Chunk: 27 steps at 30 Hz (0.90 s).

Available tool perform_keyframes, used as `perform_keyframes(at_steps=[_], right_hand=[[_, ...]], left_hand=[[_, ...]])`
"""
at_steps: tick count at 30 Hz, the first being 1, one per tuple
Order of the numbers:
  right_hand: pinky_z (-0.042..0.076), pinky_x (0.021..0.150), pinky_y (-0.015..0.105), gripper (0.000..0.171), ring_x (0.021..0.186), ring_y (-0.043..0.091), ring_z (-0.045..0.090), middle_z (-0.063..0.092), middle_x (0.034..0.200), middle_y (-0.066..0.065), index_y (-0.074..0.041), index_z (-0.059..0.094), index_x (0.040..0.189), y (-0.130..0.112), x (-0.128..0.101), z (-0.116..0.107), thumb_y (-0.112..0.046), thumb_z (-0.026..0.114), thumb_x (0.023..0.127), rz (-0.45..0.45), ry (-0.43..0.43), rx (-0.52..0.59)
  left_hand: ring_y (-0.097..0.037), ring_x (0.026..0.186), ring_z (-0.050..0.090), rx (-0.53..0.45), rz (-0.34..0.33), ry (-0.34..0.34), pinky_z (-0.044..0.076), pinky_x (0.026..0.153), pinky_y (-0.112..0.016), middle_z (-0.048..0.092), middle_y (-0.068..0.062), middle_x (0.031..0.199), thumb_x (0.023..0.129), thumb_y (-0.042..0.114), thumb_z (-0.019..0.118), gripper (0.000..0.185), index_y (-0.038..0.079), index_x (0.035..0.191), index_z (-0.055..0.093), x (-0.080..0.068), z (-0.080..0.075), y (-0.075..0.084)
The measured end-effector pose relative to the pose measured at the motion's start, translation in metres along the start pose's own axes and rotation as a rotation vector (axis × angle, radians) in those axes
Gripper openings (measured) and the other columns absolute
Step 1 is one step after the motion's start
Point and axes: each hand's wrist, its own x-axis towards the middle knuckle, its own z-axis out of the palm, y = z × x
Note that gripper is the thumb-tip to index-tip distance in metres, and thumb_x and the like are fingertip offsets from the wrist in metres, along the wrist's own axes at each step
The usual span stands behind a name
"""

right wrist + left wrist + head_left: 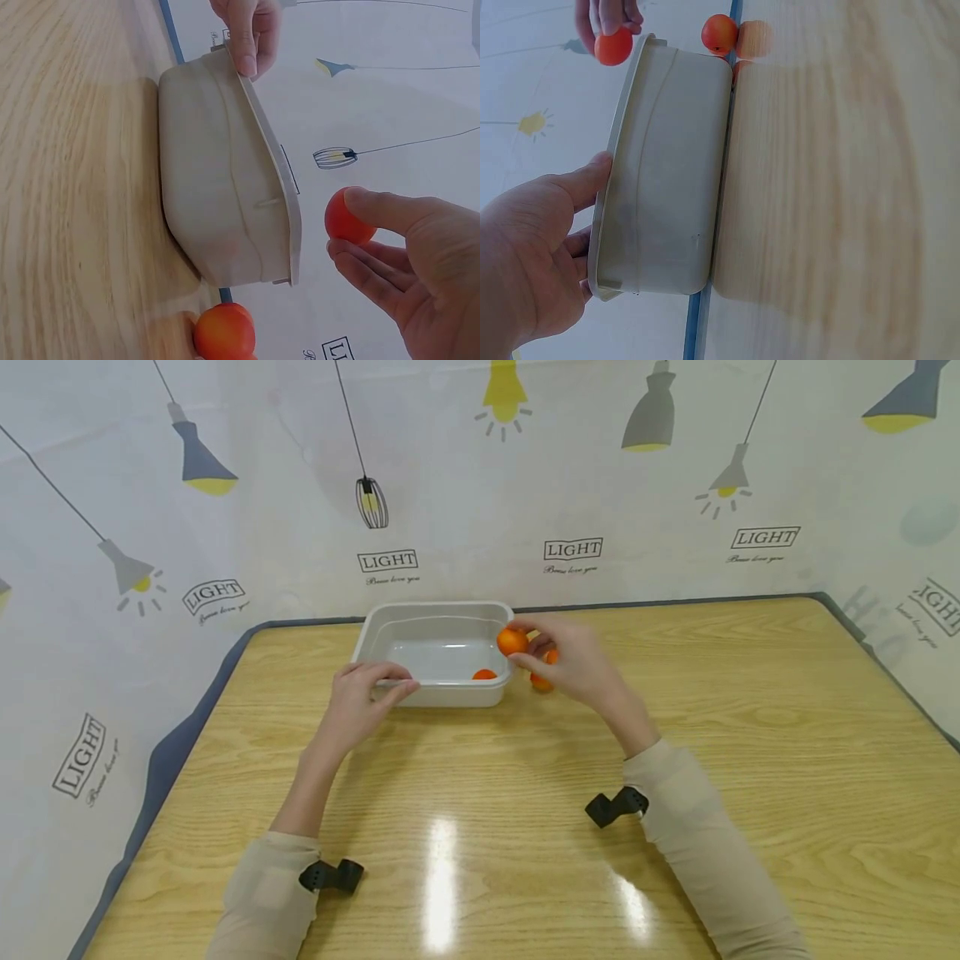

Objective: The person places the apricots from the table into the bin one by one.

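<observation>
Right hand (577,664) pinches one orange fruit (512,641) in its fingertips, right over the grey tub's (375,631) 3 o'clock rim. Left hand (360,697) grips the rim at about 7 o'clock, pinning it to the worktop (487,827). I'd carry the fruit further inside before easing the grip, low, beside the one (484,674) already in there, so nothing bounces.
</observation>
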Motion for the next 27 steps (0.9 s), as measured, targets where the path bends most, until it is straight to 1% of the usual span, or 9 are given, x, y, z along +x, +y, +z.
perform_keyframes(at_steps=[4, 10, 14, 16, 23, 27], right_hand=[[0.057, 0.078, 0.036, 0.038, 0.085, 0.023, 0.069, 0.071, 0.112, 0.014, -0.002, 0.068, 0.123, -0.001, 0.000, 0.008, -0.010, 0.081, 0.087, -0.030, -0.010, -0.002], [0.056, 0.082, 0.036, 0.038, 0.090, 0.023, 0.068, 0.069, 0.118, 0.013, -0.004, 0.067, 0.125, -0.002, 0.000, 0.017, -0.010, 0.079, 0.089, -0.009, -0.032, 0.040], [0.056, 0.084, 0.036, 0.040, 0.093, 0.023, 0.069, 0.068, 0.123, 0.014, -0.005, 0.067, 0.128, -0.003, 0.000, 0.021, -0.013, 0.078, 0.090, 0.009, -0.043, 0.032], [0.057, 0.084, 0.037, 0.040, 0.094, 0.024, 0.069, 0.067, 0.123, 0.015, -0.005, 0.067, 0.129, -0.003, 0.000, 0.023, -0.011, 0.078, 0.090, 0.008, -0.037, 0.030], [0.058, 0.084, 0.041, 0.035, 0.092, 0.029, 0.070, 0.068, 0.107, 0.021, 0.003, 0.066, 0.126, -0.003, 0.000, 0.025, -0.001, 0.073, 0.092, -0.013, 0.010, 0.044], [0.058, 0.084, 0.039, 0.034, 0.093, 0.028, 0.070, 0.069, 0.109, 0.021, 0.003, 0.066, 0.125, -0.004, 0.001, 0.024, -0.002, 0.073, 0.093, -0.002, 0.004, 0.036]], left_hand=[[-0.027, 0.105, 0.064, 0.002, -0.003, -0.001, 0.023, 0.113, -0.055, 0.075, -0.006, 0.105, 0.096, 0.028, 0.072, 0.022, 0.008, 0.105, 0.075, 0.000, 0.000, 0.000], [-0.026, 0.106, 0.065, 0.004, -0.004, -0.007, 0.022, 0.113, -0.055, 0.075, -0.006, 0.106, 0.096, 0.029, 0.071, 0.023, 0.008, 0.105, 0.075, 0.001, 0.000, -0.001], [-0.026, 0.106, 0.065, 0.003, -0.004, -0.009, 0.022, 0.114, -0.055, 0.075, -0.006, 0.106, 0.096, 0.029, 0.071, 0.023, 0.008, 0.106, 0.075, 0.000, 0.000, -0.001], [-0.026, 0.105, 0.065, 0.005, -0.003, -0.009, 0.022, 0.114, -0.055, 0.075, -0.006, 0.106, 0.096, 0.029, 0.071, 0.023, 0.008, 0.106, 0.075, 0.000, 0.001, -0.001], [-0.026, 0.106, 0.065, 0.005, -0.002, -0.002, 0.023, 0.113, -0.053, 0.075, -0.006, 0.106, 0.096, 0.027, 0.072, 0.022, 0.008, 0.105, 0.075, 0.000, 0.000, 0.001], [-0.026, 0.106, 0.065, 0.001, -0.003, -0.002, 0.022, 0.114, -0.054, 0.075, -0.007, 0.106, 0.096, 0.027, 0.072, 0.022, 0.007, 0.106, 0.075, 0.000, 0.000, 0.000]])
